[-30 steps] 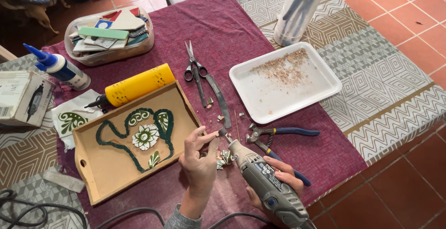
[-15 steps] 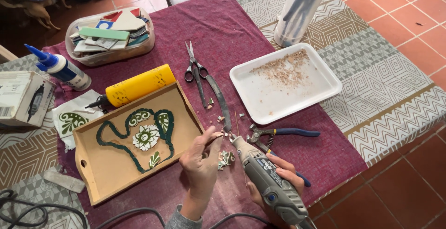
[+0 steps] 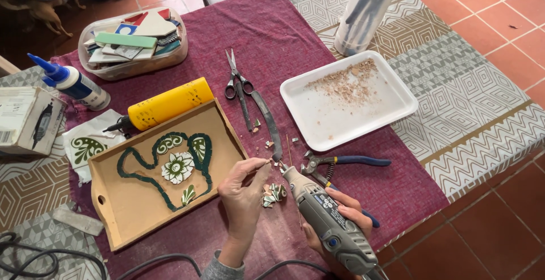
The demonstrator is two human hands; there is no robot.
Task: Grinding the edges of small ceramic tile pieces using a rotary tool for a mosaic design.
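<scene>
Home craft corner: terracotta floor tiles (image 3: 499,7) at right, patterned tablecloth (image 3: 465,98), maroon cloth (image 3: 272,30) mid-frame, tile scraps tub (image 3: 131,41) upper left, glue bottle (image 3: 71,81), pliers (image 3: 340,163), mosaic tray (image 3: 142,200).

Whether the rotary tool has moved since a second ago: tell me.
Barely: the rotary tool still points its tip beside the nippers, shifted only slightly toward them.

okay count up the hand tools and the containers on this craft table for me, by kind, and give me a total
Rotary tool, in the right hand: 1
Scissors: 1
Pliers: 1
White foam tray: 1
Wooden tray: 1
Clear tub of tile pieces: 1
Glue bottle: 1
Total: 7
The left hand pinches a small piece at the tool's tip.
</scene>
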